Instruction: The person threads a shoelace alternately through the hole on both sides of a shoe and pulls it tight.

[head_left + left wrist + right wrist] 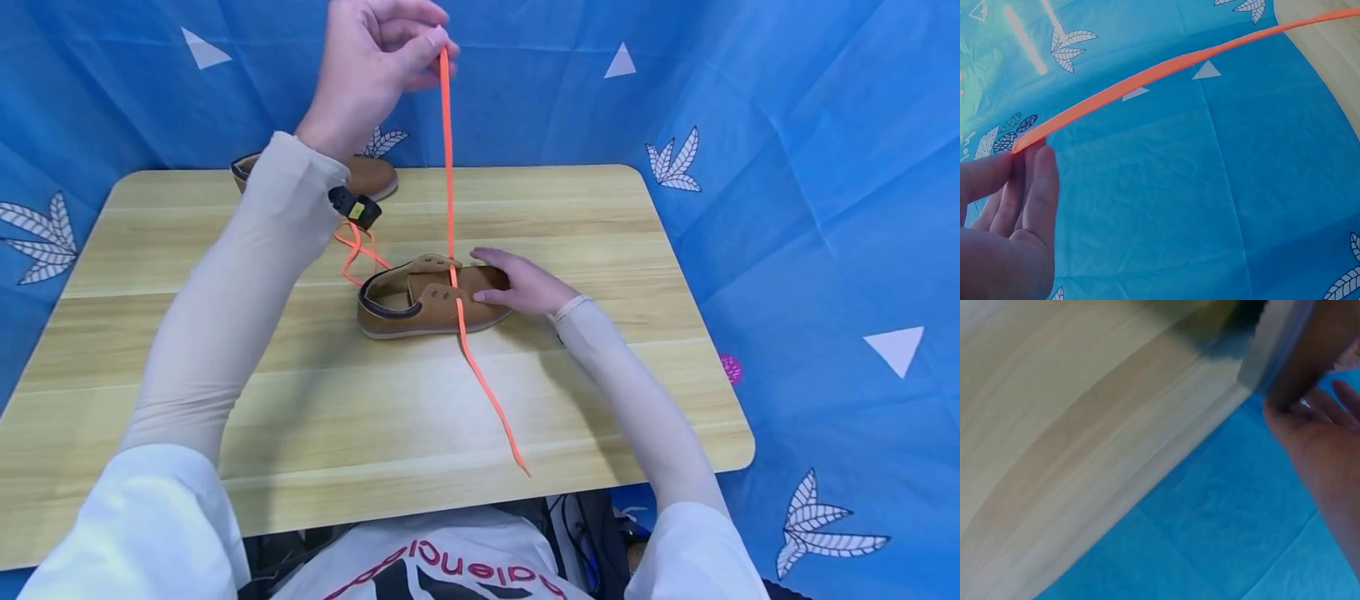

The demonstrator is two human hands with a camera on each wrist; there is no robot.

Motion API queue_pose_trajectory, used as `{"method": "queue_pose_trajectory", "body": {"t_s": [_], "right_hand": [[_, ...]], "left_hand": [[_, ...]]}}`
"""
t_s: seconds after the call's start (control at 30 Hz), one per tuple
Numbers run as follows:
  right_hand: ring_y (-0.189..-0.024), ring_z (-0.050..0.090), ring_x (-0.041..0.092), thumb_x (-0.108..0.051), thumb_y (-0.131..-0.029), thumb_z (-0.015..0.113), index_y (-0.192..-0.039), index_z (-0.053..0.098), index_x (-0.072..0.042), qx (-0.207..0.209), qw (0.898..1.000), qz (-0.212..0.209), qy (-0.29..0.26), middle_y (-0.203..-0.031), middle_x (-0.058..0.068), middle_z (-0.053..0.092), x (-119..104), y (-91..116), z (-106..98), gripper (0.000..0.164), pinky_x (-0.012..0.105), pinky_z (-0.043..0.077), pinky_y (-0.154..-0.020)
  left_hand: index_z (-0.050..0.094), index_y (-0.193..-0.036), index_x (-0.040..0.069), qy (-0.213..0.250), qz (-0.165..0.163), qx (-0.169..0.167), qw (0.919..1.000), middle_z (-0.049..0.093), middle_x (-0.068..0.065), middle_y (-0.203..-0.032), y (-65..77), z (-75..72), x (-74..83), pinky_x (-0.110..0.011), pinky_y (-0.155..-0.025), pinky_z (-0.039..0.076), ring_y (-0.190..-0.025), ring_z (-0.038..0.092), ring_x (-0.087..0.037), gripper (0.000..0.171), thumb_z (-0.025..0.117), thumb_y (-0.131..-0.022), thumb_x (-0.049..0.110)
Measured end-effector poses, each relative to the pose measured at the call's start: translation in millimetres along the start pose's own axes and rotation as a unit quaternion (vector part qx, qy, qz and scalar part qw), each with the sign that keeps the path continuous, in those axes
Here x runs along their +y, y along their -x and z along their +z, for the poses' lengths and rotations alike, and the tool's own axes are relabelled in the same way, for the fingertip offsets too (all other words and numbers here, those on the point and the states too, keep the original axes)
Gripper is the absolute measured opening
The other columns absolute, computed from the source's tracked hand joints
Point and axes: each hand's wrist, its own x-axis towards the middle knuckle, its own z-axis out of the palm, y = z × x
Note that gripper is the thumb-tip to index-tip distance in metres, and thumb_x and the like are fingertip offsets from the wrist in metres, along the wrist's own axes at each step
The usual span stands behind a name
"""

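Observation:
A brown shoe (420,326) with a dark-lined collar sits sideways on the table, its toe to the right. High above it, my left hand (378,58) pinches one end of an orange shoelace (448,150) between thumb and fingertips. The lace runs straight down to the eyelet flaps; another stretch comes out on the near side and trails over the table to a pointed tip. In the left wrist view the pinched lace (1141,79) looks taut. My right hand (528,282) holds the toe, thumb and fingers spread across it. In the right wrist view the shoe (1316,350) is partly cut off.
Behind my left forearm stands a second brown shoe (372,175), partly hidden. More orange lace (360,250) lies in loops left of the near shoe. Blue patterned cloth (787,208) borders the wooden table (600,400) at its back and sides.

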Motion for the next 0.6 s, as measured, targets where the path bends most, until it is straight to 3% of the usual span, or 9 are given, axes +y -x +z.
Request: {"method": "queue_pose_trajectory", "body": {"t_s": [0.13,0.4,0.5,0.6], "right_hand": [[-0.152,0.026,0.023,-0.047,-0.095,0.059,-0.154,0.031,-0.010,-0.035,0.999,0.002,0.008,-0.161,0.008,0.032,-2.0,-1.8,2.3,0.075,0.037,0.023,-0.124],[-0.152,0.025,0.026,-0.046,-0.097,0.056,-0.154,0.028,-0.010,-0.046,0.999,0.003,0.016,-0.162,0.012,0.029,-3.7,-0.8,2.1,0.074,0.038,0.023,-0.124],[-0.152,0.025,0.026,-0.047,-0.096,0.057,-0.155,0.028,-0.012,-0.045,0.999,0.010,0.015,-0.162,0.012,0.028,-3.3,-1.5,2.2,0.074,0.039,0.023,-0.124],[-0.152,0.025,0.026,-0.047,-0.096,0.057,-0.154,0.029,-0.012,-0.042,0.999,0.012,0.010,-0.162,0.013,0.029,-2.6,-1.6,3.1,0.074,0.039,0.023,-0.124]], "left_hand": [[0.066,-0.116,0.005,0.017,0.002,0.026,0.9995,0.073,-0.010,-0.109,1.5,0.5,4.2,-0.025,-0.096,0.054,-0.100,0.072,-0.015,0.026,0.067,-0.091,0.011],[0.063,-0.124,0.006,0.025,-0.008,0.060,0.9978,0.068,-0.011,-0.122,7.2,2.0,19.2,-0.021,-0.101,0.050,-0.111,0.068,-0.016,0.032,0.066,-0.092,0.011],[0.064,-0.122,0.006,0.011,0.006,0.048,0.9988,0.069,-0.010,-0.118,8.9,2.9,22.1,-0.022,-0.100,0.050,-0.109,0.069,-0.016,0.030,0.066,-0.092,0.011],[0.068,-0.114,0.004,-0.027,0.029,0.004,0.9992,0.073,-0.006,-0.104,14.6,6.2,20.0,-0.023,-0.096,0.053,-0.099,0.070,-0.016,0.022,0.066,-0.093,0.012]]}}
